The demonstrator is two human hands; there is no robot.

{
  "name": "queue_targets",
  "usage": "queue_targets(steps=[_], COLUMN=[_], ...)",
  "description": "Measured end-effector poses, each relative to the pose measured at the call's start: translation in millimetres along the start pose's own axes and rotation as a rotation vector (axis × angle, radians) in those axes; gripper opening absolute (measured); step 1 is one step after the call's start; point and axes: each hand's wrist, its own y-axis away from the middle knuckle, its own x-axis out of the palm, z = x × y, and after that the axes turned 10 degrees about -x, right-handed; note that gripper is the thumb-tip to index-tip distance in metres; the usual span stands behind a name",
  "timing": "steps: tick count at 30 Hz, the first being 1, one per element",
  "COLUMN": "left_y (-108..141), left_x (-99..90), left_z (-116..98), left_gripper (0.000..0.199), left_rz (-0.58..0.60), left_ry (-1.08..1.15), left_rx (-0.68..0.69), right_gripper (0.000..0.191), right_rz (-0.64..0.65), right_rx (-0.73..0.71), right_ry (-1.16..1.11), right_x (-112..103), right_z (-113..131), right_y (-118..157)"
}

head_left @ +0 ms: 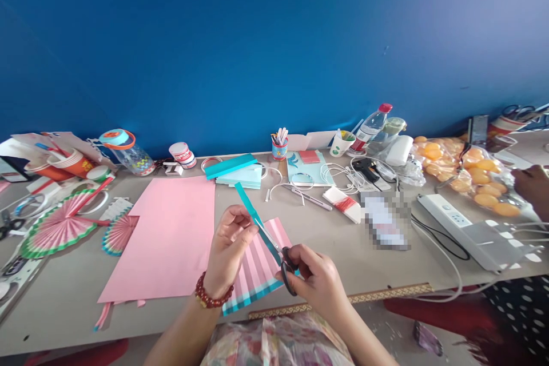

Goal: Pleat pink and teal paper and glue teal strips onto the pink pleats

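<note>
My left hand (231, 243), with a red bead bracelet on the wrist, pinches a narrow teal paper strip (246, 201) between thumb and fingers. My right hand (315, 277) is closed on the black handles of a pair of scissors (284, 262). Their blades point up and left along the strip, close to my left fingertips. Below both hands lies a pleated pink paper (253, 274) with a teal edge, near the table's front. A large pink sheet (171, 234) is spread to the left of my left hand.
Folded pink fans (64, 223) lie at the left. Teal strips (231, 166), a pen cup (279, 147), a paper cup (342, 143) and cables stand or lie behind. At the right are a power strip (450, 217), bagged orange balls (480, 177) and another person's hand (532, 186).
</note>
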Motion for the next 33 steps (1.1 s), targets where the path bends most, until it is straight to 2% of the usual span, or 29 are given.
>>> queue_targets(steps=[33], left_y=[0.3], left_x=[2.2], left_z=[1.6], left_gripper=[0.021], left_rz=[-0.041], left_ry=[-0.020], left_rx=[-0.003], right_gripper=[0.029], right_rz=[0.022], right_rx=[0.062], right_ry=[-0.045], right_x=[0.3], right_z=[-1.5], right_y=[0.6])
